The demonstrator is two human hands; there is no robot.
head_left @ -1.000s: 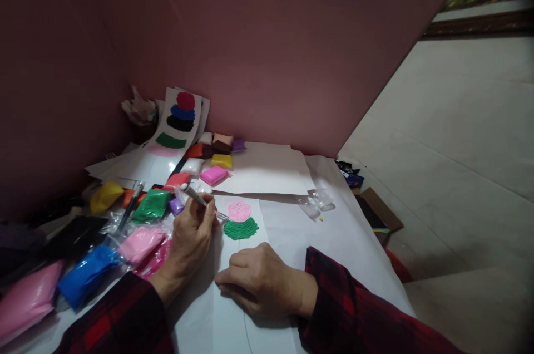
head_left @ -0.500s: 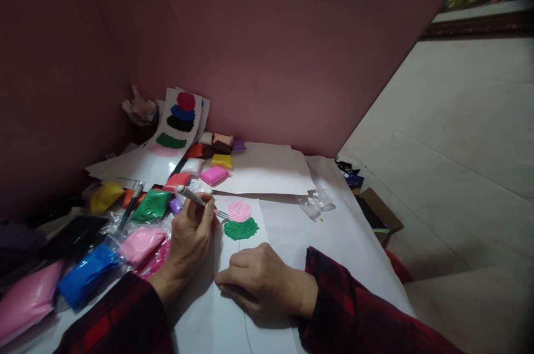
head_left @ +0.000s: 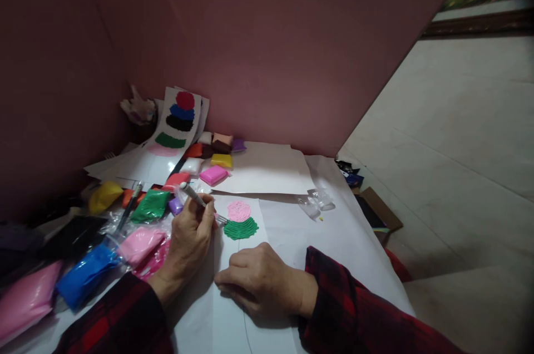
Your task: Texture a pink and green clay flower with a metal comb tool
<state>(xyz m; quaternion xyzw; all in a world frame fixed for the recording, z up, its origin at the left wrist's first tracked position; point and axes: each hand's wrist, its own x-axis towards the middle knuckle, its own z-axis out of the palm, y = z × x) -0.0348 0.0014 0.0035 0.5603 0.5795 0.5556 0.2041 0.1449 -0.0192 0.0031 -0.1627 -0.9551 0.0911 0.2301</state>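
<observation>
My left hand [head_left: 189,231] pinches a fork [head_left: 194,195] by its pale handle. The tines point right and meet the left edge of a ridged green clay patch [head_left: 241,229]. Directly above that patch, touching it, is a round pink clay piece [head_left: 238,211] with a textured surface. Both are stuck on a narrow white paper strip [head_left: 227,251] that carries a thin drawn line. My right hand [head_left: 261,281] rests on the strip below the green clay, its fingers curled in and pressed down, with nothing visible in them.
Bagged clay lies to the left, including green [head_left: 151,206], blue [head_left: 87,276] and pink [head_left: 142,245] packs. A finished-looking strip with coloured clay bands [head_left: 179,123] leans at the back. White sheets [head_left: 267,170] and crumpled clear wrappers [head_left: 317,203] lie beyond my hands.
The fork's tines have shifted slightly down, from beside the pink clay to the green patch's left edge. My right hand stays in place.
</observation>
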